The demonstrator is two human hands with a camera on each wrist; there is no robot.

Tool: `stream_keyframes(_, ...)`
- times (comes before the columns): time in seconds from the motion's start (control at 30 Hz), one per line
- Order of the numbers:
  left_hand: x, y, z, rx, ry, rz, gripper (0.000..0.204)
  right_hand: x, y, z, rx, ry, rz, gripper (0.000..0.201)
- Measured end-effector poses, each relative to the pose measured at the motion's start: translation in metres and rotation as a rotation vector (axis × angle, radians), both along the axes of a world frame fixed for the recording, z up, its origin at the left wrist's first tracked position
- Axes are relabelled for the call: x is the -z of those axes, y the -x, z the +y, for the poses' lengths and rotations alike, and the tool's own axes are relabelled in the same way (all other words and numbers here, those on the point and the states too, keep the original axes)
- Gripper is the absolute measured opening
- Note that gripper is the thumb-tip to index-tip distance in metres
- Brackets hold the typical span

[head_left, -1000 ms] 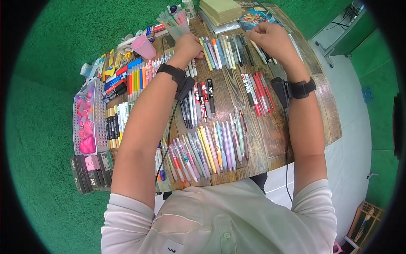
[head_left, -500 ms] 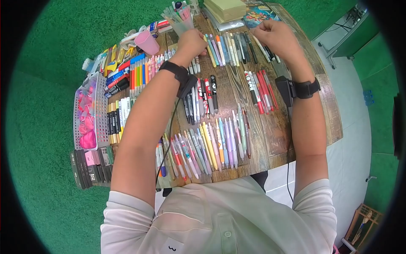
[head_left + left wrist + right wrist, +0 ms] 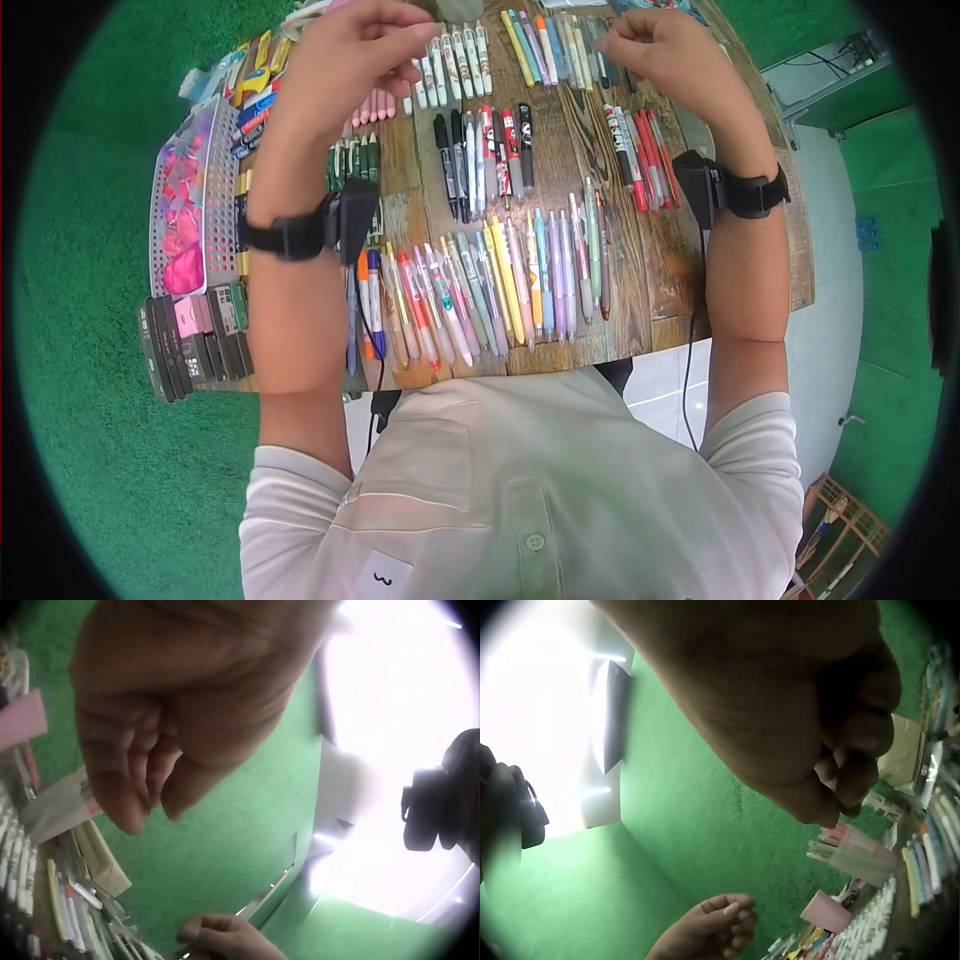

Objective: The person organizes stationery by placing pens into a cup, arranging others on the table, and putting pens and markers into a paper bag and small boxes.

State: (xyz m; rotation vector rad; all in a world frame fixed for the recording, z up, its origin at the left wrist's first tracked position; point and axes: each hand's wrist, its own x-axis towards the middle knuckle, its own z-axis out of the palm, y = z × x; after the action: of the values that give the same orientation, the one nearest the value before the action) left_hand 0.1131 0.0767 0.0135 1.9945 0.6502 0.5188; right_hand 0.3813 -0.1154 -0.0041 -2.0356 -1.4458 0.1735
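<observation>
A person wears a pale, off-white short-sleeved shirt [image 3: 450, 520] with a chest pocket [image 3: 420, 455], round button [image 3: 535, 542] and, near left, a white label [image 3: 382, 577] marked possibly "3". Black wrist straps [image 3: 285, 240] carry black boxes [image 3: 355, 225] with thin dark cables [image 3: 686, 390].

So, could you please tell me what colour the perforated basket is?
The perforated basket is white, best seen in the head view.

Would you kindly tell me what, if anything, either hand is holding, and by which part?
Nothing, as far as the pictures show: the left hand and the right hand both appear empty.
</observation>
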Motion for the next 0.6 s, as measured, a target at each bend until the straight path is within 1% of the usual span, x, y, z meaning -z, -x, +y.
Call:
stream_keyframes(0.03,-0.002,0.017,-0.005,-0.017,0.019,-0.097,0.033,0.005,0.004,-0.001,-0.055,-0.004,0.039,0.034)
stream_keyframes(0.07,-0.002,0.034,-0.007,-0.027,0.031,-0.099,0.033,0.003,0.008,-0.003,-0.064,0.009,0.038,0.034)
stream_keyframes(0.13,0.001,0.07,-0.01,-0.155,0.118,-0.173,0.029,-0.001,0.022,-0.009,-0.068,0.15,0.018,0.034)
stream_keyframes(0.17,0.003,0.086,-0.011,-0.177,0.127,-0.167,0.029,0.003,0.026,-0.011,-0.09,0.162,0.023,0.034)
stream_keyframes(0.23,0.007,0.118,-0.011,-0.216,0.148,-0.253,0.029,0.011,0.026,-0.021,-0.073,0.154,0.102,0.031)
stream_keyframes(0.27,0.009,0.135,-0.006,-0.199,0.144,-0.259,0.029,0.009,0.027,-0.032,-0.037,0.164,0.14,0.03)
stream_keyframes(0.3,0.013,0.162,0.001,-0.25,0.139,-0.244,0.029,0.01,0.037,-0.031,-0.027,0.176,0.186,0.03)
stream_keyframes(0.33,0.016,0.174,0.01,-0.219,0.172,-0.343,0.029,0.011,0.036,-0.034,0.009,0.184,0.202,0.03)
stream_keyframes(0.37,0.017,0.186,0.017,-0.186,0.203,-0.442,0.028,0.013,0.036,-0.036,0.047,0.193,0.217,0.03)
stream_keyframes(0.4,0.018,0.195,0.018,-0.22,0.241,-0.474,0.028,0.013,0.037,-0.038,0.027,0.191,0.227,0.03)
stream_keyframes(0.47,0.017,0.207,0.018,-0.246,0.239,-0.503,0.028,0.015,0.035,-0.042,0.131,0.13,0.358,0.028)
stream_keyframes(0.5,0.019,0.211,0.016,-0.258,0.248,-0.54,0.028,0.019,0.028,-0.045,0.119,0.133,0.363,0.028)
stream_keyframes(0.57,0.021,0.216,0.014,-0.279,0.235,-0.552,0.028,0.028,0.012,-0.049,0.144,0.017,0.463,0.025)
stream_keyframes(0.6,0.023,0.219,0.014,-0.263,0.222,-0.543,0.027,0.032,0.009,-0.05,0.135,0.019,0.464,0.025)
